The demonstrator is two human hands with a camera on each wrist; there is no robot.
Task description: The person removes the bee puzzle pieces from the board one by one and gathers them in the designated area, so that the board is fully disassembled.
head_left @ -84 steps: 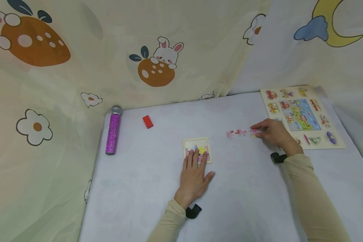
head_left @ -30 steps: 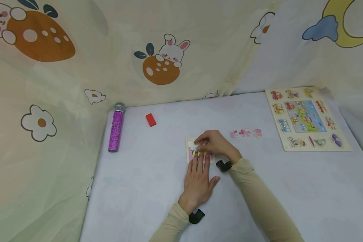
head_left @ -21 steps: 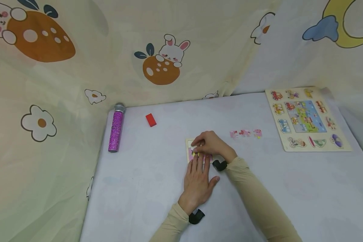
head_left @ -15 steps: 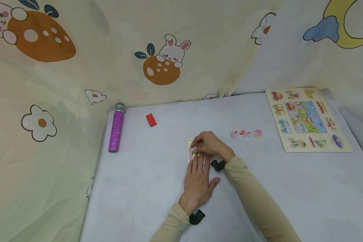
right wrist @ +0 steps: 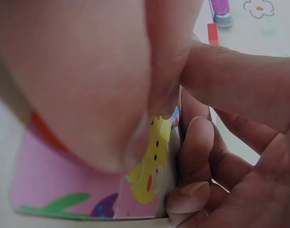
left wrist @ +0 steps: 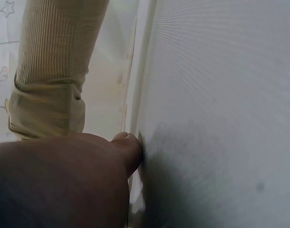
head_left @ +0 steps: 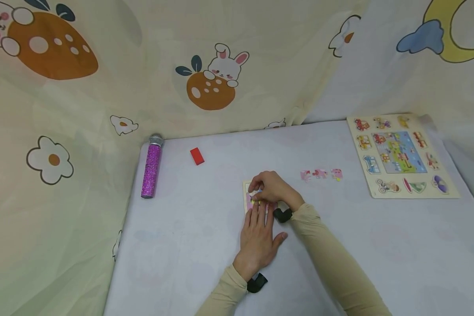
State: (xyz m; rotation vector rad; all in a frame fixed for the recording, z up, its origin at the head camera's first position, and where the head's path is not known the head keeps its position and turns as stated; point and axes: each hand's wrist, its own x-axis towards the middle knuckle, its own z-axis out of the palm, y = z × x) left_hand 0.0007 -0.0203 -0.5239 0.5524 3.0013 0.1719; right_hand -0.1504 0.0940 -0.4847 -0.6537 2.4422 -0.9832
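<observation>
A: The right hand (head_left: 274, 186) has left the row of loose pieces (head_left: 320, 174) and come over to the small framed puzzle (head_left: 245, 197).

B: And the left hand (head_left: 256, 239)?

A: It stays on the puzzle's near part, its fingers straight and close together.

B: What about the right fingers?

A: They curl down over the puzzle's far part, just beyond the left fingertips. I can't tell whether they pinch a piece. The right wrist view shows a yellow figure (right wrist: 154, 149) close by the fingertips.

B: Where's the puzzle?

A: Flat, around the middle of the counter (head_left: 189, 228), with the three loose pieces in a line off its right side.

B: Anything else?

A: A picture board (head_left: 400, 153) by the counter's far right corner, a glittery purple microphone (head_left: 151, 171) by the far left corner, and a red block (head_left: 197, 156) near that.
</observation>
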